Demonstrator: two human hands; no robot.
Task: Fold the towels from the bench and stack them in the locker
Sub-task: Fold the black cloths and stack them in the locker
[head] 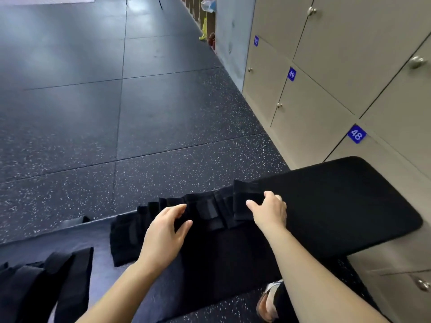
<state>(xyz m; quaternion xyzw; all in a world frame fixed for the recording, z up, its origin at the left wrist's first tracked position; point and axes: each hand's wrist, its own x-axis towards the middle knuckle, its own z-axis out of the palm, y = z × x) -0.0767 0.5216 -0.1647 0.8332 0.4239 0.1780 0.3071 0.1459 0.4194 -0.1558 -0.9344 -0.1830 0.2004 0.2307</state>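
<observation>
Lying on the padded black surface, the rumpled black fabric towel has its bunched far edge pinched in the fingers of the left hand and right hand; uneven pulling could skew the fold or slide it floorward

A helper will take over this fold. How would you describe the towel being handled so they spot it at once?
Start at the beige lockers on the right; the black padded bench runs beside them. On the bench lies the black towel, its far edge bunched into pleats, held by the left hand and right hand. The other dark towels, at the near left, lie untouched.
</observation>
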